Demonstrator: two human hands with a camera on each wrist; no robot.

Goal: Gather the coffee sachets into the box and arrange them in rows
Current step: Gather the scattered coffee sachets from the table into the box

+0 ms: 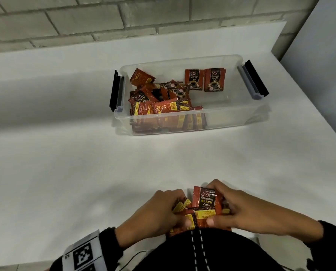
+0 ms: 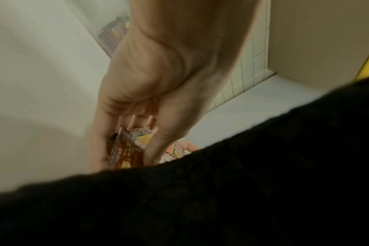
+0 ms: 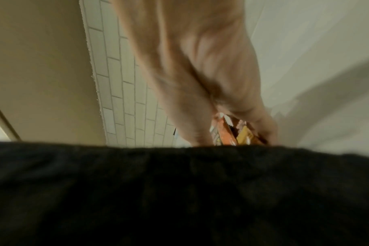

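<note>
A clear plastic box (image 1: 231, 114) stands on the white table. Its left half holds a loose heap of red coffee sachets (image 1: 159, 100); two sachets (image 1: 204, 80) stand upright against the far wall. Near the table's front edge both hands hold a bundle of sachets (image 1: 205, 202). My left hand (image 1: 163, 210) grips the bundle's left side, fingers curled over it. My right hand (image 1: 235, 208) grips the right side, thumb pressed on the front sachet. In the left wrist view, the left hand (image 2: 137, 108) holds the sachets (image 2: 126, 149). In the right wrist view, the right hand (image 3: 200, 74) holds the sachets (image 3: 232, 133).
The box has dark latch handles at its left end (image 1: 115, 91) and right end (image 1: 255, 81). A grey brick wall (image 1: 124, 18) rises behind the table. A pale panel (image 1: 319, 55) stands at the right. White table surface (image 1: 65, 163) lies between box and hands.
</note>
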